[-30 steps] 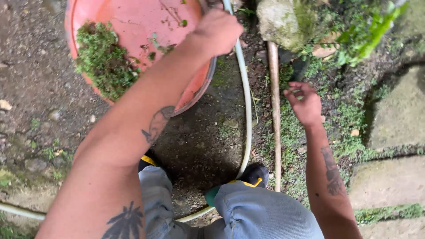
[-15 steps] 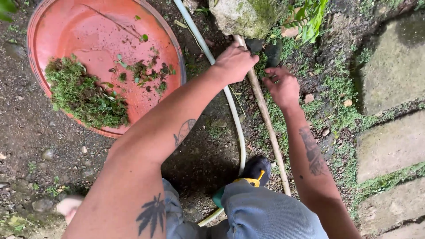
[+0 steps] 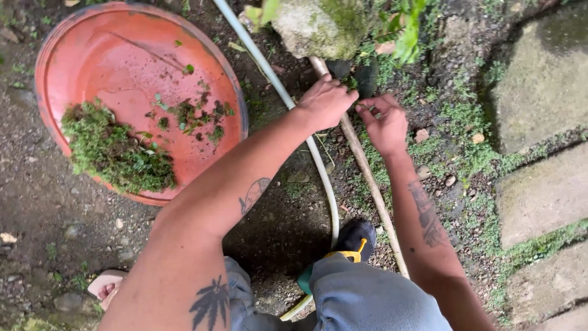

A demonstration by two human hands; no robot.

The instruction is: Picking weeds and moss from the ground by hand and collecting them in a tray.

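Already a heap of pulled moss (image 3: 113,147) sits in the orange basin (image 3: 131,49) at the ground's upper left; green growth (image 3: 456,132) remains between the stone slabs (image 3: 542,193). Both hands meet beside the wooden stick (image 3: 367,178): left hand (image 3: 324,101) loosely curled, right hand (image 3: 384,122) pinching at something small.

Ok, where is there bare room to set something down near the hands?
Bare dirt lies left of the white hose, below the red basin. The basin's upper half is bare; moss fills its lower left. The stone slab at right is bare. It is crowded where left hand and right hand meet at the stick under the rock.
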